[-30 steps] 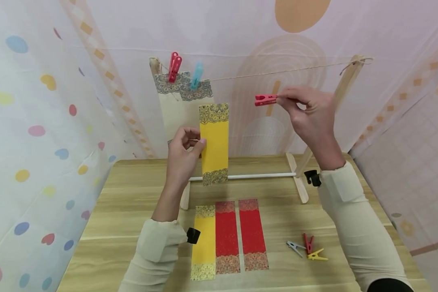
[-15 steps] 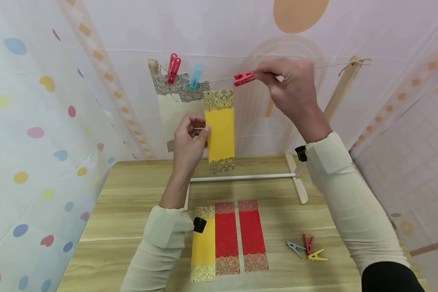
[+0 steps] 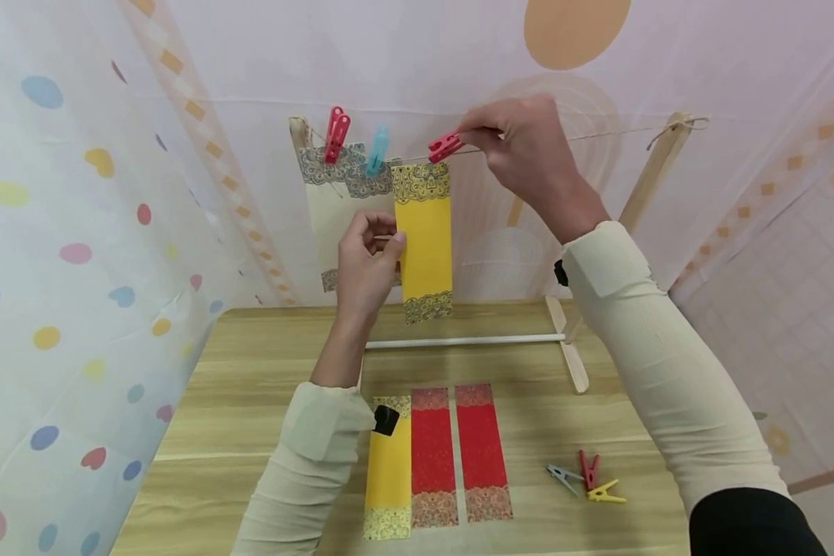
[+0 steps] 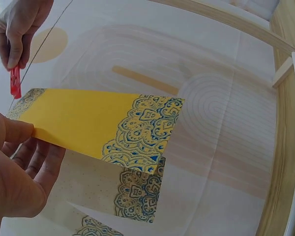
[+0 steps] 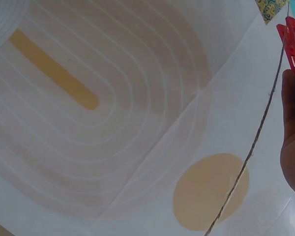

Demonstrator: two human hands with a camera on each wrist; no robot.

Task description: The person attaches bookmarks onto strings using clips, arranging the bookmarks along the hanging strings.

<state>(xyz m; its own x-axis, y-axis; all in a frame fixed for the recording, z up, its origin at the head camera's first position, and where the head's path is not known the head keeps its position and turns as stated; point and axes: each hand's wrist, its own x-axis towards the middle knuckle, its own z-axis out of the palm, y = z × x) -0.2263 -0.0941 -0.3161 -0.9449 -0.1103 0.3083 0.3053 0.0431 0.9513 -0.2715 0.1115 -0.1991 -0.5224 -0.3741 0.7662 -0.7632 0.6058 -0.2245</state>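
My left hand (image 3: 366,259) pinches the left edge of a yellow paper strip (image 3: 425,247) with patterned bands at both ends. The strip hangs upright, its top band at the height of the string (image 3: 615,133). My right hand (image 3: 528,154) pinches a red clothespin (image 3: 446,147) by its handles, its tip at the strip's upper right corner. In the left wrist view the clothespin (image 4: 15,82) points toward the strip's far end. Left of the strip, a red clothespin (image 3: 337,135) and a light blue clothespin (image 3: 378,151) hold cream patterned strips (image 3: 347,220) on the string.
Wooden posts (image 3: 656,174) carry the string, with a white rod (image 3: 486,340) low between them. On the wooden table (image 3: 215,432) lie another yellow strip (image 3: 389,471), two red strips (image 3: 434,455), and grey, red and yellow clothespins (image 3: 591,471) at the right.
My left hand has raised the yellow strip up to the string and slightly right. My right hand has brought the red clothespin left and up to the strip's top corner.
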